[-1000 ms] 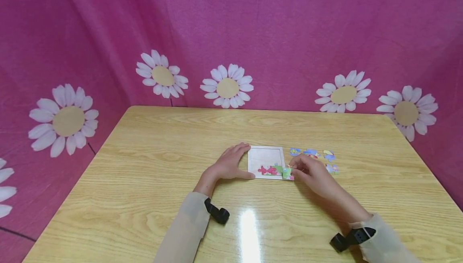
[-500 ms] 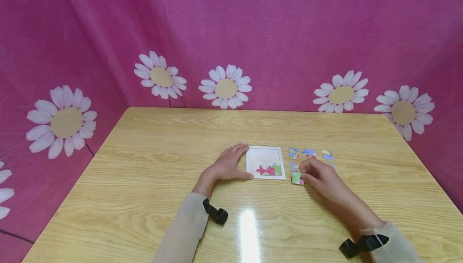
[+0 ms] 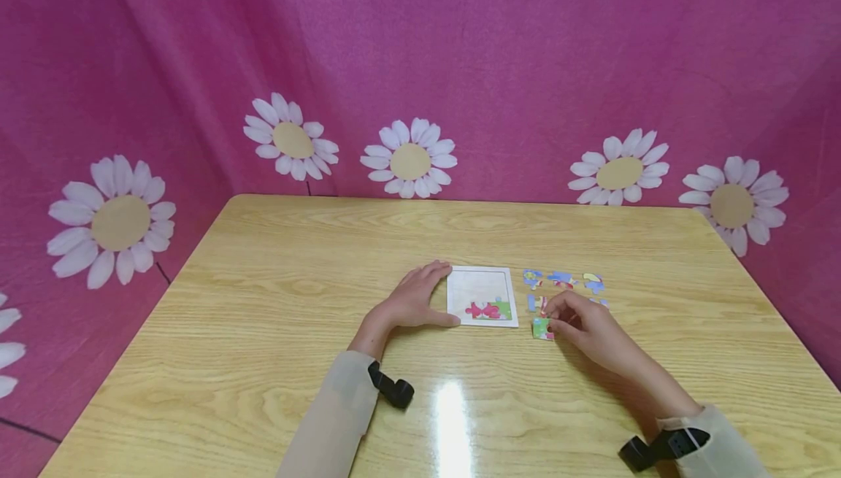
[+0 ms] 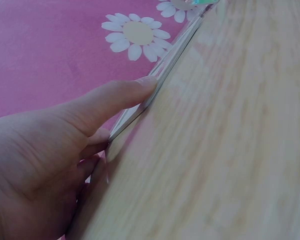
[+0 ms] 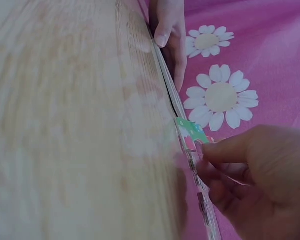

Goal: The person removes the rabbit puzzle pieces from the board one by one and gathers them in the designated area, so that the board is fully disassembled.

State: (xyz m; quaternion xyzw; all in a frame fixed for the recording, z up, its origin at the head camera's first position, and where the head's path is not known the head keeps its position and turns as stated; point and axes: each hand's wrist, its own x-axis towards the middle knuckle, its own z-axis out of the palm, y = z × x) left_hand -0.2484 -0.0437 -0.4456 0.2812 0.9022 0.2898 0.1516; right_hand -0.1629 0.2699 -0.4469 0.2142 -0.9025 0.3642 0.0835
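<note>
A square white puzzle tray (image 3: 476, 284) lies on the table, with red and green puzzle pieces (image 3: 489, 310) in its near right corner. My left hand (image 3: 419, 298) rests along the tray's left side, fingers at the far corner and thumb on the near one. In the left wrist view that thumb (image 4: 122, 94) lies straight against the white edge. Just right of the tray, my right hand (image 3: 588, 326) pinches a green puzzle piece (image 3: 542, 329) with a pink patch. The right wrist view shows the piece (image 5: 190, 132) tilted between thumb and fingertips.
Several loose blue and yellow puzzle pieces (image 3: 561, 279) lie right of the tray, some partly hidden behind the right hand. The wooden table (image 3: 315, 259) reaches back to a pink curtain (image 3: 420, 40) with white daisies. Black cameras (image 3: 394, 387) are strapped to both wrists.
My right hand has drawn the green puzzle piece from the tray's near right corner to the right and slightly nearer. Over the last half second it shifts only a little. The left hand stays.
</note>
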